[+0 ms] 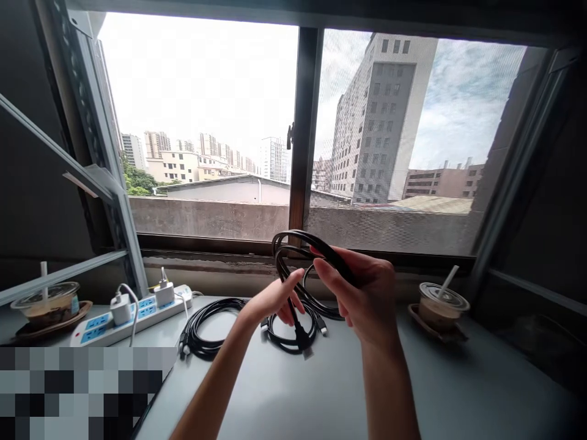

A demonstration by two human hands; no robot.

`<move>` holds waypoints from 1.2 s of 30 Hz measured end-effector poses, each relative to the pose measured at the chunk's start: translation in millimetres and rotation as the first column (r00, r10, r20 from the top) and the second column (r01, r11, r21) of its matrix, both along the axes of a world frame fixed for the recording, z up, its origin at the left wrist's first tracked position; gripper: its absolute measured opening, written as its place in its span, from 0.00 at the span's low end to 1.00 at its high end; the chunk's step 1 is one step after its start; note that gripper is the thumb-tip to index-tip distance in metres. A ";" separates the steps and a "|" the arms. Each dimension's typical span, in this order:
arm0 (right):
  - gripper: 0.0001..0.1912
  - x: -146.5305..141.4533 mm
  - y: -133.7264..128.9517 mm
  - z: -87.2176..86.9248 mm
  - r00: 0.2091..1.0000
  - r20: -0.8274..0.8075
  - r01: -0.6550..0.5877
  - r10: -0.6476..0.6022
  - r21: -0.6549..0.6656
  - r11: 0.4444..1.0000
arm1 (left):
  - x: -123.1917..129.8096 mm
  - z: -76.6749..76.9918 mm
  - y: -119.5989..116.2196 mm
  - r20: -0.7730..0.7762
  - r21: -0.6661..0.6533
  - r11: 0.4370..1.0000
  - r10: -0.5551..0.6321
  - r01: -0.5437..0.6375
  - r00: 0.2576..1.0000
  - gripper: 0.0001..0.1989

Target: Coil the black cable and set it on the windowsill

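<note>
The right hand (pixel 369 299) is closed on a black cable (pixel 338 263), its thumb and fingers pinching the gathered strands, while the rest of the loops arch up and away to the left of that hand. The cable is held in the air above the pale surface (pixel 343 391), in front of the window (pixel 206 122), with its loops reaching up over the left hand (pixel 274 299). That left hand is under the arch, thumb raised and pointing toward the right hand, fingers loosely bent beside a strand that drops past them; whether they press on it, I cannot tell. At the foot of this strand hangs a black plug (pixel 301 338), just below the left fingers and apart from the right hand. Behind the plug, on the surface, lies a small coil (pixel 280 346) of black cord, partly hidden by the left hand and the plug. A larger coil (pixel 193 333) lies to its left, partly covered by the left forearm. Farther left sits a white power strip (pixel 103 333) with white adapters (pixel 120 308) plugged in. A lidded cup with a straw stands near each side: the left cup (pixel 50 308) beyond the strip, the right cup (pixel 443 308) on a brown tray (pixel 415 318).
</note>
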State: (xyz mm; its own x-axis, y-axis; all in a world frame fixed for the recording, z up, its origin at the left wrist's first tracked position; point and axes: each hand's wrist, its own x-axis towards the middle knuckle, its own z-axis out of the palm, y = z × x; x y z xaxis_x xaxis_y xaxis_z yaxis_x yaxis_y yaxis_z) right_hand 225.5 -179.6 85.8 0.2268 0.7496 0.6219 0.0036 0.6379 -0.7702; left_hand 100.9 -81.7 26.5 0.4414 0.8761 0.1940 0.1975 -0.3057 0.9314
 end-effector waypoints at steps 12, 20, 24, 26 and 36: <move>0.14 17.4 17.7 -7.4 0.994 -0.103 -0.020 0.026 0.060 0.998 | 0.5 25.4 -11.8 0.410 0.080 0.997 -0.050 0.018 0.911 0.19; 0.23 25.1 61.2 -22.2 0.995 0.075 0.059 -0.058 -0.020 0.998 | -17.0 43.7 -35.0 0.634 0.087 0.994 -0.002 -0.069 0.773 0.14; 0.27 21.6 78.6 -34.3 0.975 0.198 0.121 -0.097 -0.115 0.986 | -18.6 44.3 -44.4 0.439 0.245 0.950 0.071 -0.195 0.896 0.12; 0.27 19.4 79.8 -37.2 0.958 0.260 0.152 -0.121 -0.101 0.983 | -18.6 44.3 -51.2 0.394 0.400 0.858 0.156 -0.322 0.906 0.11; 0.16 12.2 73.0 -32.6 0.933 0.350 0.084 -0.087 0.024 0.996 | -20.7 50.3 -65.8 0.436 0.596 0.596 0.322 -0.538 0.840 0.10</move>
State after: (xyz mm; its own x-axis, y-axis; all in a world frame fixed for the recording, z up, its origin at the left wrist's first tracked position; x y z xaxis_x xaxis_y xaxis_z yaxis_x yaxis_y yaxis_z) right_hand 237.7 -106.6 53.2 0.0566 0.7315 0.6795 0.3271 0.6294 -0.7049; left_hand 80.2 -147.5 76.8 -0.1136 0.5222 0.8452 0.2672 -0.8033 0.5322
